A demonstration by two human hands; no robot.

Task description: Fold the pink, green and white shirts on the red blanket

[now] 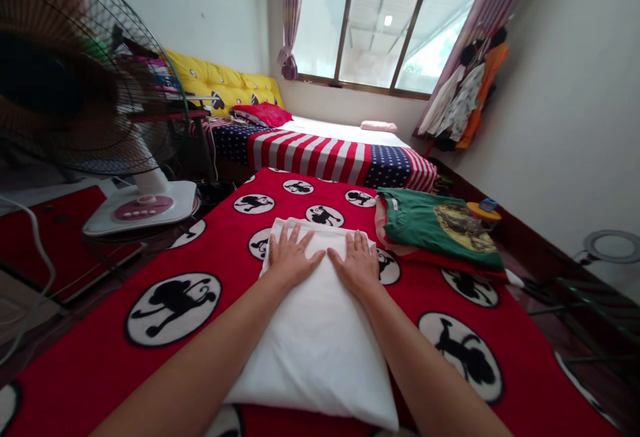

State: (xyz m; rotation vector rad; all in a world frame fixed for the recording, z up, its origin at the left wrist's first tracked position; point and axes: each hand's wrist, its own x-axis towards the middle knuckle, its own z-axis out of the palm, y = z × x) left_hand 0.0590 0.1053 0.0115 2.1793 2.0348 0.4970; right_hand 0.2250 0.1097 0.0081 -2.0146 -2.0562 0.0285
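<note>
A folded white cloth lies on a red blanket printed with black monkey figures in white circles. My left hand rests flat on the cloth's far part, fingers spread and open. My right hand lies flat beside it, fingers stretched out, thumbs nearly touching. Neither hand holds anything. To the right of the cloth sits a folded green T-shirt with a printed picture, on top of other folded clothes.
A standing fan with a white base is at the left. Beyond lies a bed with a stars-and-stripes cover, a red pillow and a yellow headboard. Clothes hang by the window at the right wall.
</note>
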